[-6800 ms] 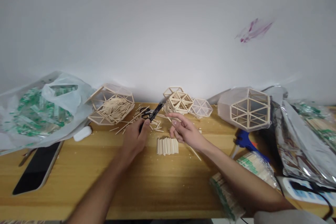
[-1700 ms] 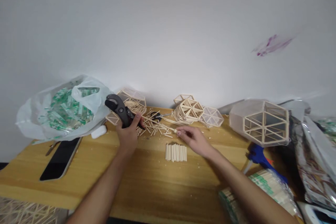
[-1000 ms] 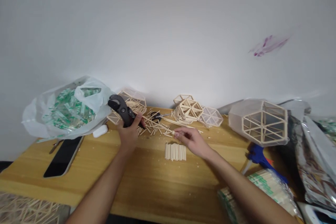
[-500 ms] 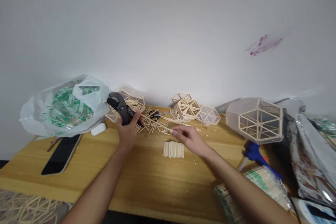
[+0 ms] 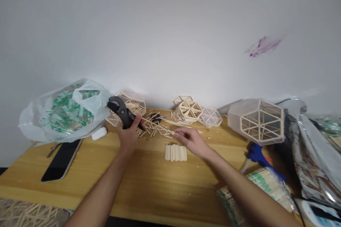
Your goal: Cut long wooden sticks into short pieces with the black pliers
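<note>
My left hand (image 5: 129, 135) is closed round a black cutter (image 5: 120, 110), its jaws at one end of a long thin wooden stick (image 5: 157, 126). My right hand (image 5: 190, 141) pinches the other end of that stick, just above the table. Directly in front of my right hand lies a neat row of short cut sticks (image 5: 175, 152). Behind both hands is a loose pile of scattered sticks (image 5: 154, 129) with black scissors (image 5: 157, 116) lying in it.
Stick-built hexagon frames (image 5: 187, 109) stand along the wall, a larger one (image 5: 258, 120) at the right. A plastic bag (image 5: 65, 113), a phone (image 5: 61, 159) and a white case (image 5: 99, 133) lie left. A blue glue gun (image 5: 257, 153) and packed sticks (image 5: 259, 188) lie right on the wooden table (image 5: 160, 188).
Since the oldest frame my left hand swapped the scissors for the black cutter. Over the last second both hands have held the long stick almost still; only the view shifted slightly.
</note>
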Motion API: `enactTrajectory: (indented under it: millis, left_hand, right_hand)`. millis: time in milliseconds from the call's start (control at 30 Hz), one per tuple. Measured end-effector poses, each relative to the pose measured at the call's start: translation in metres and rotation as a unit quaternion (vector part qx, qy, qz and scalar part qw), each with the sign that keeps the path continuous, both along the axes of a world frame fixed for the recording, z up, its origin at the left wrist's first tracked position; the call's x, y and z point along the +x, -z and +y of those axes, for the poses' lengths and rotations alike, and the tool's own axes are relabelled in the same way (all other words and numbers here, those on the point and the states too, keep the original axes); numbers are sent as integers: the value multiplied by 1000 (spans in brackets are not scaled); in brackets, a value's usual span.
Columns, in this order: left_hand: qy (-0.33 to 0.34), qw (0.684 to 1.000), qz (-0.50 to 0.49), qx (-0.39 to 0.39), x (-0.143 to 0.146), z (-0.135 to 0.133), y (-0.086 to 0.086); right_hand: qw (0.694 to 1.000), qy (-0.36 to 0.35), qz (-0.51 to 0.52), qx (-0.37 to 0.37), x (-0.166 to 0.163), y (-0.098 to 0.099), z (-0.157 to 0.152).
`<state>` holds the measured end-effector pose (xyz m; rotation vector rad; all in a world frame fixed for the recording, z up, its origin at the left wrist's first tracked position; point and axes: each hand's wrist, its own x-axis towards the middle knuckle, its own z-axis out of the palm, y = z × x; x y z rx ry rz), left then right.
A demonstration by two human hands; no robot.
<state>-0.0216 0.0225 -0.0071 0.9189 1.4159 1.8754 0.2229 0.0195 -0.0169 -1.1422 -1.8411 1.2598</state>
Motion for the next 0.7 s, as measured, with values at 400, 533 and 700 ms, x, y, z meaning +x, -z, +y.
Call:
enactTrajectory:
  millis: [400, 533, 700]
  left_hand:
    - [13, 1000, -8, -17, 5, -2, -6]
    - [65, 997, -8, -45, 17, -8, -2]
    - [93, 992, 20, -82, 26, -14, 1]
  right_hand:
    - [1000, -6, 16, 0, -1, 0, 0]
    - [1000, -1, 18, -7, 0, -1, 0]
    - [999, 33, 28, -2, -1, 1, -2]
